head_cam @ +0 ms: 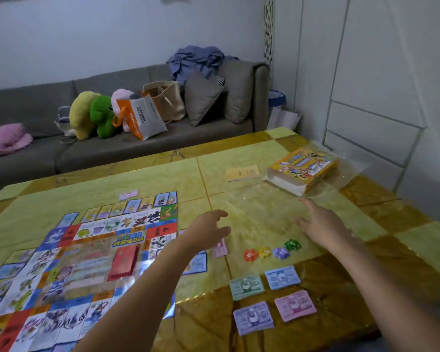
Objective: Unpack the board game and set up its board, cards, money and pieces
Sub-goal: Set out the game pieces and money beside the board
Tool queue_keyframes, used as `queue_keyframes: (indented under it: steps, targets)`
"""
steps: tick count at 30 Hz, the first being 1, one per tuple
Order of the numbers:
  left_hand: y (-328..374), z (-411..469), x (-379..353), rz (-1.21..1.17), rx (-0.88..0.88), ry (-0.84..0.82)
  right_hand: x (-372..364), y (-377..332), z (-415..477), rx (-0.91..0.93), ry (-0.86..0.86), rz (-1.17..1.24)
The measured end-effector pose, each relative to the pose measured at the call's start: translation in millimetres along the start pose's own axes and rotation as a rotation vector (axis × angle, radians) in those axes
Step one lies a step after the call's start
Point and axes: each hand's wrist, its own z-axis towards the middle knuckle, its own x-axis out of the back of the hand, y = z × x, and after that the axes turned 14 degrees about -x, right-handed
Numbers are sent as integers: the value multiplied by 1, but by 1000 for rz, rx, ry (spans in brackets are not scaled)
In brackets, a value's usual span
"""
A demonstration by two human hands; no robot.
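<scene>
While reaching the left hand (pixel 208 229) and right hand (pixel 323 224), fingers loosely spread and gripping nothing, above the surface (pixel 252 153) between board (pixel 69 262), box (pixel 302 168), pieces (pixel 272 251) and money stacks (pixel 247 287), seemingly finishing the layout, next probably needing pieces carried boardward.

Board (pixel 69 265) left on table (pixel 163 174); money stacks (pixel 272 298) right; box (pixel 302 168) behind.

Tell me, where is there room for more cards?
Beyond the board, toward the sofa, the table is bare. Right of the money too. It's crowded around the pieces and money; clear wrap lies by the box.
</scene>
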Motion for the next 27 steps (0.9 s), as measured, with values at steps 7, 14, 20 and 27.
queue_keyframes:
  steps: [7, 14, 20, 27]
  targets:
    - [-2, 61, -1, -48, 31, 119, -7, 3, 34, -88, 46, -12]
    - [19, 130, 7, -39, 20, 214, -14, 0, 60, -104, 32, -147]
    - [9, 160, 1, -41, 34, 143, -8, 7, 67, -131, 60, -54]
    - [-1, 168, -15, -96, 14, 147, -5, -1, 62, -53, 326, 231]
